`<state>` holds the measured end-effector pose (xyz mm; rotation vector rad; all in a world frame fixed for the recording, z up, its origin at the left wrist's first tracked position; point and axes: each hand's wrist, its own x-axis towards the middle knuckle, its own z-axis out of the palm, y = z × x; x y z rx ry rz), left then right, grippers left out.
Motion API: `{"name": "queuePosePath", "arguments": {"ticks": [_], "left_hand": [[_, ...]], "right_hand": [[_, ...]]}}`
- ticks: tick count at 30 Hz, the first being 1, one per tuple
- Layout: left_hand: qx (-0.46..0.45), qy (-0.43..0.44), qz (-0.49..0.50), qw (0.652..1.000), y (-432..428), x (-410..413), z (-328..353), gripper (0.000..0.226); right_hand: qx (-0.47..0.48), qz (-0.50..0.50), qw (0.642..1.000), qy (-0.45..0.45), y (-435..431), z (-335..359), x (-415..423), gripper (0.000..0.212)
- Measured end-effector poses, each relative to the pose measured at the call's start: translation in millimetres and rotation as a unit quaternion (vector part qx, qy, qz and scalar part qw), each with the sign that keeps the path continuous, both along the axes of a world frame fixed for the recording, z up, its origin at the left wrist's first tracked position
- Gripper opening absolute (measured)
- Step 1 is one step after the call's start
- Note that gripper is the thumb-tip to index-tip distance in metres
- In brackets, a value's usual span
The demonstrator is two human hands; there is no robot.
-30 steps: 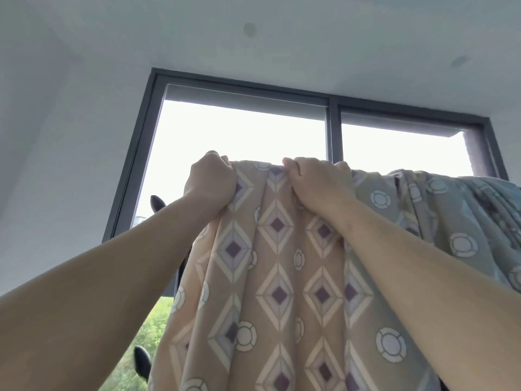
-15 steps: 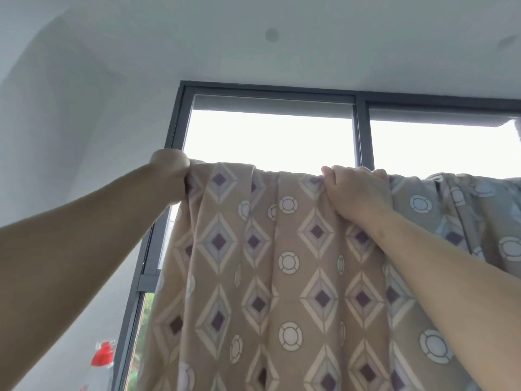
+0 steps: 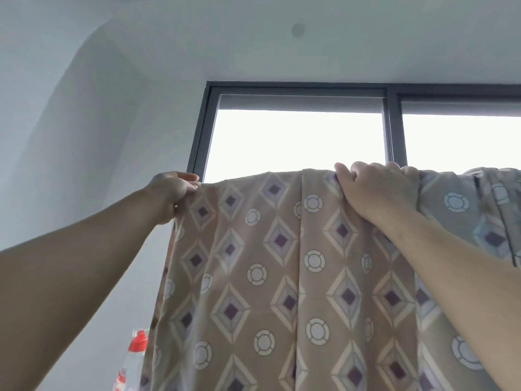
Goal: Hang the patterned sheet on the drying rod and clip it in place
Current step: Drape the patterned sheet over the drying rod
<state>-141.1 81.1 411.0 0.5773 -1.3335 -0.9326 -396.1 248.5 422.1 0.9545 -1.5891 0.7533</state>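
Tan sheet [image 3: 282,277], printed with purple diamonds and white rings: draped over a high line in front of the window, hanging in loose pleats, bunched at the far right. The rod is hidden under the top fold.

Dark-framed window [image 3: 390,122]: bright glass behind the sheet.

Right hand [image 3: 377,187]: fingers curled over the top fold near its middle, gripping cloth.

Left hand [image 3: 172,193]: pinches the sheet's upper left corner, well apart from the right hand; the cloth between them lies nearly flat.

Red-capped bottle [image 3: 135,351]: low left, beside the sheet's hanging edge, partly hidden.

Step in hand, as judged: spreading the sheet along the rod. Clipping is not yet begun, and no clip is in view.

Next move likely calls for one hand to pin the fold while the other fetches a clip for the left corner. The bunched right part probably wants smoothing too.
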Motion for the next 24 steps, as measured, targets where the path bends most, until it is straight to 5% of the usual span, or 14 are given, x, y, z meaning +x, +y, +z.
{"name": "queuePosePath", "arguments": {"ticks": [3, 5, 8, 10, 14, 18, 24], "left_hand": [[-0.021, 0.007, 0.043, 0.999, -8, 4, -1, 0.029], [-0.036, -0.065, 0.173, 0.982, -12, 8, -7, 0.024], [-0.092, -0.285, 0.383, 0.874, -3, -1, -13, 0.014], [-0.147, -0.314, 0.430, 0.833, 13, -19, -13, 0.023], [-0.291, -0.272, 0.328, 0.857, 47, -57, 4, 0.032], [-0.286, -0.338, 0.138, 0.886, 63, -81, 14, 0.034], [-0.318, -0.305, 0.258, 0.860, 55, -93, 8, 0.028]], "right_hand": [[0.015, 0.010, 1.000, -0.008, 0, 0, 1, 0.046], [0.020, 0.030, 0.999, -0.022, 1, 1, 0, 0.045], [0.013, 0.047, 0.998, -0.028, -1, 1, -1, 0.045], [0.005, 0.047, 0.999, -0.021, -2, 1, -1, 0.044], [-0.001, 0.048, 0.999, -0.006, -1, -1, -2, 0.048], [0.017, 0.075, 0.997, -0.010, 5, 2, -7, 0.046], [-0.001, 0.138, 0.990, -0.040, 15, 8, -18, 0.037]]}}
